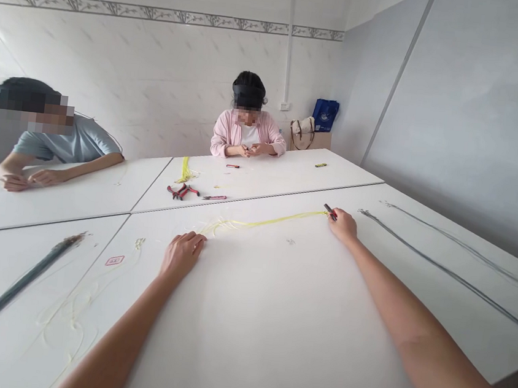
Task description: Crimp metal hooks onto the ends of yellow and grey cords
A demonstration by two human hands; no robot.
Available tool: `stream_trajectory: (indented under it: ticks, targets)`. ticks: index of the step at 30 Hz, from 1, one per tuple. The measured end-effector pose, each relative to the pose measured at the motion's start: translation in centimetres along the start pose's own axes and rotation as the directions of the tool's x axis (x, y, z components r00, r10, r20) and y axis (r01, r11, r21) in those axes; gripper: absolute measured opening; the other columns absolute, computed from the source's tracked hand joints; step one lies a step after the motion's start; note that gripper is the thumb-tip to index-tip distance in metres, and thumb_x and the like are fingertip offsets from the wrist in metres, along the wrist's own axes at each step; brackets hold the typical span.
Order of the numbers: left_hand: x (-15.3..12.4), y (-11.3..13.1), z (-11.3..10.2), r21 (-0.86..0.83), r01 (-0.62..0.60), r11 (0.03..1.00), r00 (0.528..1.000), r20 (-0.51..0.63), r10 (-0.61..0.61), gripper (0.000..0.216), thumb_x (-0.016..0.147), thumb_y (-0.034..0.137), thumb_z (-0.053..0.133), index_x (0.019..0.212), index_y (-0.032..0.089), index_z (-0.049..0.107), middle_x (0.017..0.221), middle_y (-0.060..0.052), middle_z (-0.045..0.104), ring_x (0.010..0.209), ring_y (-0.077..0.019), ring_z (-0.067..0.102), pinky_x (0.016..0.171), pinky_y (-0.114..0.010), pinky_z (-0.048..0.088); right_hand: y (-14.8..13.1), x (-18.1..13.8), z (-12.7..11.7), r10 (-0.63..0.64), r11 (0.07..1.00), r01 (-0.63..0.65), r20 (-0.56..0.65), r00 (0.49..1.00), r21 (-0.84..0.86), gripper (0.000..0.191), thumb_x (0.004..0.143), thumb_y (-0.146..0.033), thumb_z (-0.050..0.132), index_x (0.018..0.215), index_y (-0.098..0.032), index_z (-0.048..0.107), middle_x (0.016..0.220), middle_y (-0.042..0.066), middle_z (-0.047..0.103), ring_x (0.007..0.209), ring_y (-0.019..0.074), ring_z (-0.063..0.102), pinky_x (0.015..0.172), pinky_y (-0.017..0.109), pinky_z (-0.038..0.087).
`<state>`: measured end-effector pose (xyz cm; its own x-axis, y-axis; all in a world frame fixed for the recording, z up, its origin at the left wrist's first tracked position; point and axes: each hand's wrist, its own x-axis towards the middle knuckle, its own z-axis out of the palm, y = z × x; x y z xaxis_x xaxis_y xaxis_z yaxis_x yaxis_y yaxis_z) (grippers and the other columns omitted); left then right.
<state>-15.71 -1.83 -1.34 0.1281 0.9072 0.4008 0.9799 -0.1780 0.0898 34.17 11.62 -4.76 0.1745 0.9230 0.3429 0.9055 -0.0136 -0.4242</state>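
Note:
A bundle of thin yellow wires point(260, 222) lies stretched across the white table point(273, 319). My left hand point(182, 254) rests knuckles up at its left end, fingers curled down onto the strands. My right hand point(343, 225) is closed at the bundle's right end, gripping a small red-handled tool point(330, 211) whose tip meets the wires.
Long grey wire bundles lie at right point(440, 268) and at left point(8, 294). Loose pale strands point(71, 310) curl near the left. Red pliers point(182, 191) and more yellow wires point(183, 170) sit on the far table. Two people sit opposite, hands on the tables.

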Motion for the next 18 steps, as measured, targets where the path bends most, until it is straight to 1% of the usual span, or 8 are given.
stream_trajectory:
  ticks: [10, 18]
  targets:
    - [-0.04, -0.15, 0.17, 0.029, -0.018, 0.999, 1.0, -0.013, 0.019, 0.041, 0.099, 0.031, 0.035, 0.099, 0.021, 0.075, 0.098, -0.008, 0.076, 0.083, -0.0247, 0.069, 0.078, -0.036, 0.048, -0.1, -0.05, -0.02, 0.043, 0.998, -0.043, -0.002, 0.999, -0.04, 0.015, 0.093, -0.023, 0.055, 0.102, -0.021, 0.067, 0.107, 0.009, 0.071, 0.091, 0.0225, 0.063, 0.067, 0.029, 0.036]
    - [-0.03, -0.25, 0.3, 0.047, -0.021, 0.999, 1.0, -0.007, 0.021, 0.042, 0.1, 0.031, 0.034, 0.1, 0.021, 0.074, 0.099, -0.009, 0.076, 0.085, -0.0244, 0.069, 0.079, -0.036, 0.049, 0.0, -0.02, -0.02, 0.081, 0.996, -0.083, -0.039, 0.996, -0.046, 0.016, 0.096, -0.024, 0.051, 0.1, -0.019, 0.065, 0.107, 0.011, 0.07, 0.086, 0.0226, 0.061, 0.065, 0.03, 0.033]
